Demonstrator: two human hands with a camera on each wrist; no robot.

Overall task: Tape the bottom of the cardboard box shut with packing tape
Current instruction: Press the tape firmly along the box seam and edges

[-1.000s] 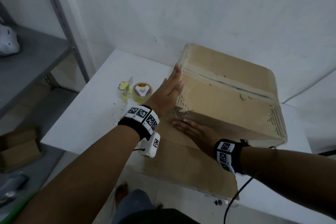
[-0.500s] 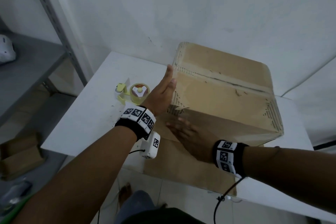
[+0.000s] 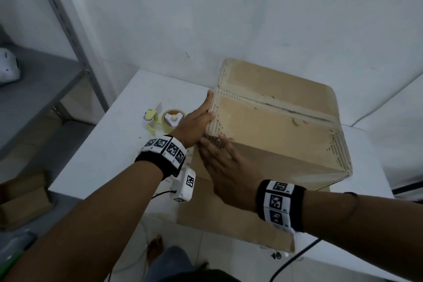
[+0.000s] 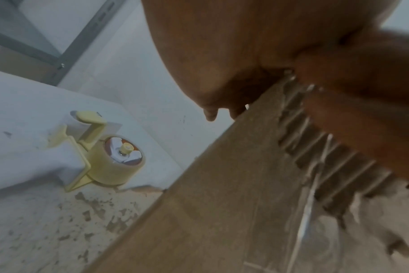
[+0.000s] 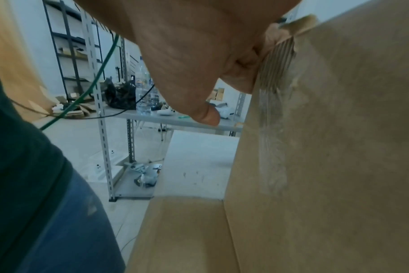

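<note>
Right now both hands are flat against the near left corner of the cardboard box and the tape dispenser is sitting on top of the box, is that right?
Not quite. The left hand and right hand are flat against the cardboard box, but the tape dispenser sits on the white table left of the box, as the head view shows.

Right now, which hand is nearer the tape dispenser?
Left. The left hand lies flat against the cardboard box's left side, right beside the tape dispenser on the table. The right hand presses the box's near face, farther off.
</note>
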